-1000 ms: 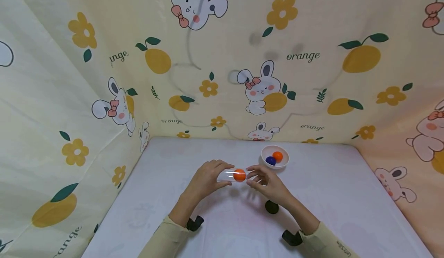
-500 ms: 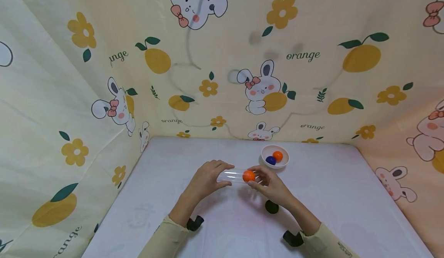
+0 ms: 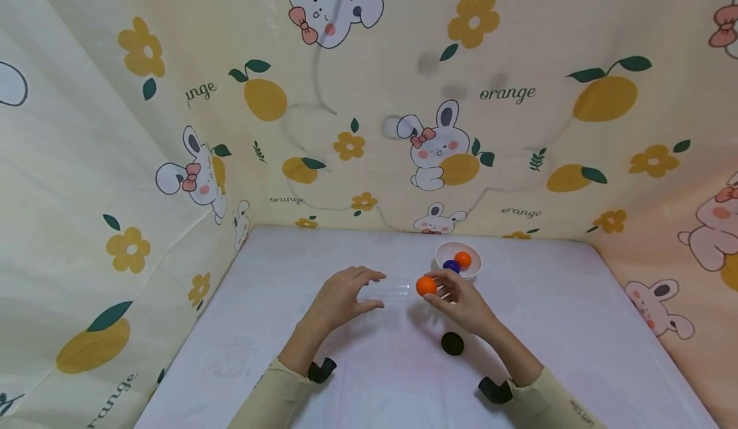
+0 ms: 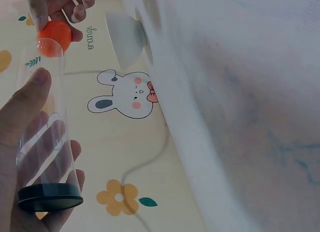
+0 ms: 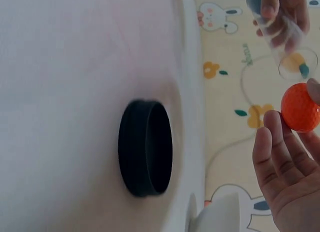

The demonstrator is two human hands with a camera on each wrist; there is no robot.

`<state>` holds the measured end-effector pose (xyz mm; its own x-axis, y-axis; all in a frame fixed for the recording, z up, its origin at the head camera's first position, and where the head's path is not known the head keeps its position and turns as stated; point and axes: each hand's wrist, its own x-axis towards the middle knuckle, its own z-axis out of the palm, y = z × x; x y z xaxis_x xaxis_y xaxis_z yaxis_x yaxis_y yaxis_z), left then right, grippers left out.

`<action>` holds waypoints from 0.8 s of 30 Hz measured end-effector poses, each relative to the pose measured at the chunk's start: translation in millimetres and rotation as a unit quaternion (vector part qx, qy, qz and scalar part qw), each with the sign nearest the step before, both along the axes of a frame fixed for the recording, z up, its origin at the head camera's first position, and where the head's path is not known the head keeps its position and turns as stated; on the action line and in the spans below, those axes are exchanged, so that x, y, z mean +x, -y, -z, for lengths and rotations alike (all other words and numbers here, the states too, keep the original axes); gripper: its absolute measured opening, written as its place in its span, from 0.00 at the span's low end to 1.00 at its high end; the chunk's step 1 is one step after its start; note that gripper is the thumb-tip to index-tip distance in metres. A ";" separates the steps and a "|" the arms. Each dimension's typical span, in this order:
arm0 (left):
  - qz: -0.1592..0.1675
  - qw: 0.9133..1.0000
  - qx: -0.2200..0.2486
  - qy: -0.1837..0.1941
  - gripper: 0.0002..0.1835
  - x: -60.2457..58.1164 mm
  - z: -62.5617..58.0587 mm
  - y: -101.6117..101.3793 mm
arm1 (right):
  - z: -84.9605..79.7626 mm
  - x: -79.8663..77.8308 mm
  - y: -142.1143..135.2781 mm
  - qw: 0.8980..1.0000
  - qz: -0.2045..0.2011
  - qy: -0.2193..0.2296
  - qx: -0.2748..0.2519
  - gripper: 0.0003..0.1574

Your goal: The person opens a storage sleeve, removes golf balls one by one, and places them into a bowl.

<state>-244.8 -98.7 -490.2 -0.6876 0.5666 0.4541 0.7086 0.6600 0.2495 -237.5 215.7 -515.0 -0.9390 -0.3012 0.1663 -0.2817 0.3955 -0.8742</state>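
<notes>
My left hand (image 3: 344, 298) grips a clear plastic tube (image 3: 394, 289) held sideways above the table. In the left wrist view a black cap (image 4: 50, 196) closes the tube's end by the palm, while the other end faces the right hand. Between thumb and fingertips, my right hand (image 3: 461, 304) pinches an orange golf ball (image 3: 426, 286) just outside that end. Nothing shows inside the tube. Below the right hand a loose black cap (image 3: 452, 344) lies on the table, its hollow side visible in the right wrist view.
A small white bowl (image 3: 476, 257) stands behind the right hand. It holds another orange ball (image 3: 463, 260) and a dark blue ball (image 3: 452, 266). A printed curtain (image 3: 369, 160) rises along the back edge and sides of the white table (image 3: 277, 256).
The orange golf ball was inside the tube near its end; my right hand has taken hold of it and drawn it out to the right. The left hand keeps its grip on the tube.
</notes>
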 end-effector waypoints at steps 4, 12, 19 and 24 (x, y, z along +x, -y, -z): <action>0.004 1.000 0.002 -0.005 0.31 -0.1 1.2 1.2 | -2.9 -1.9 -6.0 1.000 0.015 0.000 0.011 0.29; 0.008 1.000 0.003 -0.010 0.30 -0.5 0.9 1.9 | -5.5 -9.9 -22.9 0.998 0.046 -0.028 0.044 0.29; 0.000 1.000 -0.007 0.008 0.30 -1.2 2.2 1.6 | -8.1 -18.2 -39.8 0.994 0.073 -0.057 0.062 0.29; -0.003 1.000 -0.008 0.015 0.30 -2.8 5.2 1.4 | -8.3 -24.1 -49.2 0.991 0.086 -0.076 0.074 0.30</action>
<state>-247.6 -100.1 -495.4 -0.7043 0.5689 0.4246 0.6968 0.6687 0.2597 -261.6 264.9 -506.8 -0.9459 -0.1712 0.2756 -0.3232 0.5701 -0.7553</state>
